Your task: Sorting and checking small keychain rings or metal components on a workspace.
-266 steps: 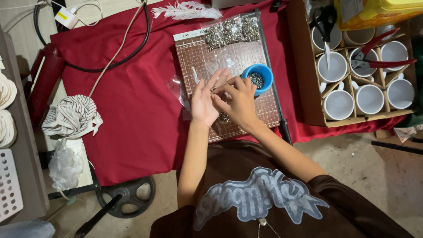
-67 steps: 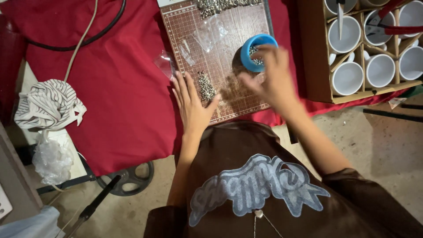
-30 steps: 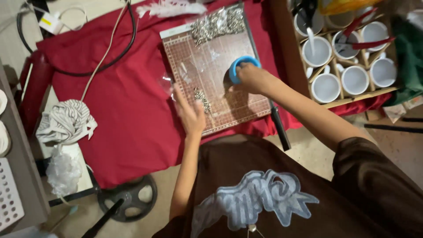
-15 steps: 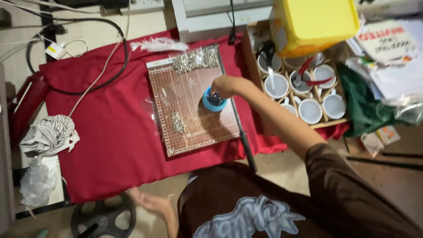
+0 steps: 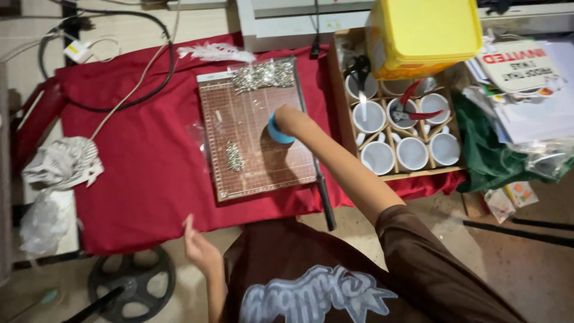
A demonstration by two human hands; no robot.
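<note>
My right hand (image 5: pixel 293 121) reaches out over the brown gridded cutting mat (image 5: pixel 254 173) and grips a small blue cup (image 5: pixel 276 131), which it partly hides. A small heap of silvery pieces (image 5: pixel 234 157) lies on the mat to the left of the cup. A bigger heap of the same silvery pieces (image 5: pixel 262 75) sits along the mat's far edge. My left hand (image 5: pixel 200 248) hangs low by my body, off the red cloth (image 5: pixel 137 167), fingers loosely apart and holding nothing.
A wooden crate of white mugs (image 5: pixel 397 134) with red-handled pliers stands right of the mat, a yellow box (image 5: pixel 427 33) behind it. Papers and a green cloth (image 5: pixel 496 152) lie far right. Cables, a white feather (image 5: pixel 209 54), striped fabric (image 5: pixel 63 164) and a black reel (image 5: pixel 128 281) lie left.
The view has swung right and up. My left hand left the mat and dropped beside my body. My right hand stayed on the blue cup.
</note>
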